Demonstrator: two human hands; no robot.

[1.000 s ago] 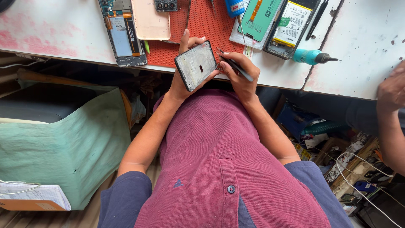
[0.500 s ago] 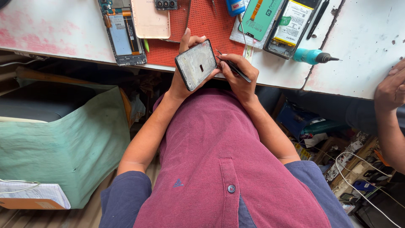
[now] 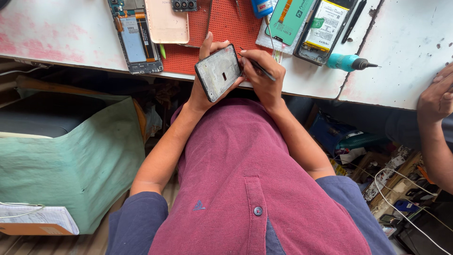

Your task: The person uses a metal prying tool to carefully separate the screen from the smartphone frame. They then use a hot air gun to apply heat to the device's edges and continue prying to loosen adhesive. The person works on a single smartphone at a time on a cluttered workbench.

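Observation:
My left hand (image 3: pixel 204 80) grips a phone frame (image 3: pixel 219 72), a dark-rimmed rectangular shell with a pale inner face, tilted toward me just in front of the workbench edge. My right hand (image 3: pixel 264 75) holds a thin dark tool (image 3: pixel 257 67) like a pen, with its tip at the frame's upper right edge. Both hands hover above my maroon shirt, over the red work mat (image 3: pixel 226 28).
On the white bench (image 3: pixel 56 33) lie an opened phone with exposed boards (image 3: pixel 136 40), a peach back cover (image 3: pixel 166 21), a green panel (image 3: pixel 290 19), a phone with battery showing (image 3: pixel 323 30) and a teal screwdriver (image 3: pixel 349 62). Another person's hand (image 3: pixel 436 99) rests at right. Green cloth-covered box (image 3: pixel 75 156) at left.
The phone frame and both hands have shifted slightly up toward the bench, and the other person's hand at right has moved a little.

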